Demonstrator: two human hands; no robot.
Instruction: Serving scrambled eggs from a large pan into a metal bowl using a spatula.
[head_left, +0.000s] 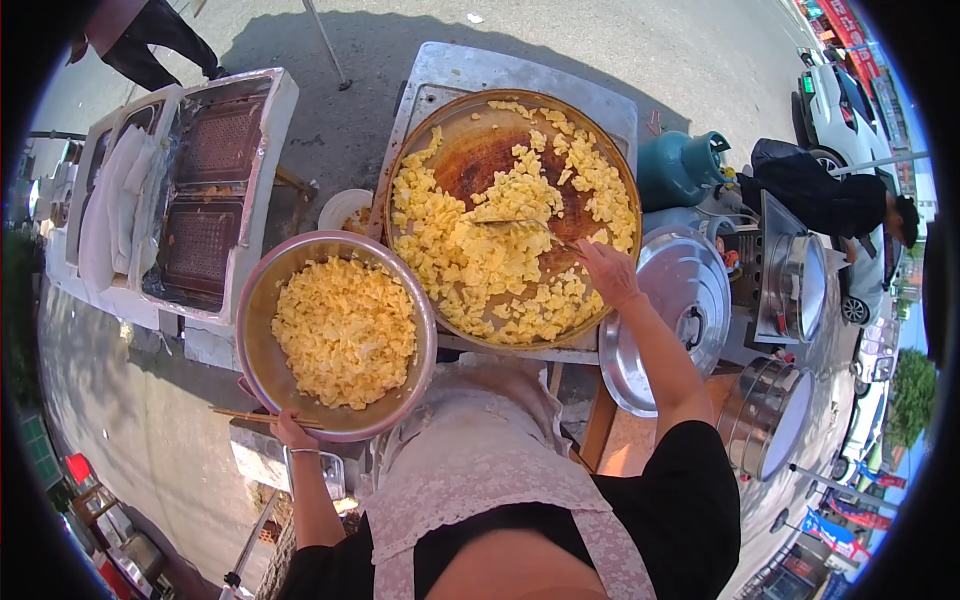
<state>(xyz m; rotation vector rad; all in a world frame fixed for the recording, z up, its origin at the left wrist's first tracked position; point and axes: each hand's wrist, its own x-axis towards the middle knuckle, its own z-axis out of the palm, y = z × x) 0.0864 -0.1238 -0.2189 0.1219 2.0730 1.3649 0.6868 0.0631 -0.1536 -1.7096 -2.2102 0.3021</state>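
My left hand (291, 430) grips the rim of a large metal bowl (255, 330) and a pair of wooden chopsticks (244, 415). Scrambled eggs (345, 330) fill much of the bowl, which is tilted beside the pan. In my right hand (609, 274) is the handle of a metal utensil (517, 222); its head lies in a mound of scrambled egg (510, 232), so its exact kind is unclear. The egg is spread over a wide round pan (637, 217) with browned patches on its bottom.
Foam boxes (262, 172) with perforated trays stand left. A small bowl (341, 206) sits behind the metal bowl. At right are a large metal lid (709, 292), a teal gas cylinder (671, 171) and steamers (754, 412). One person (817, 184) is at far right, another (154, 41) at upper left.
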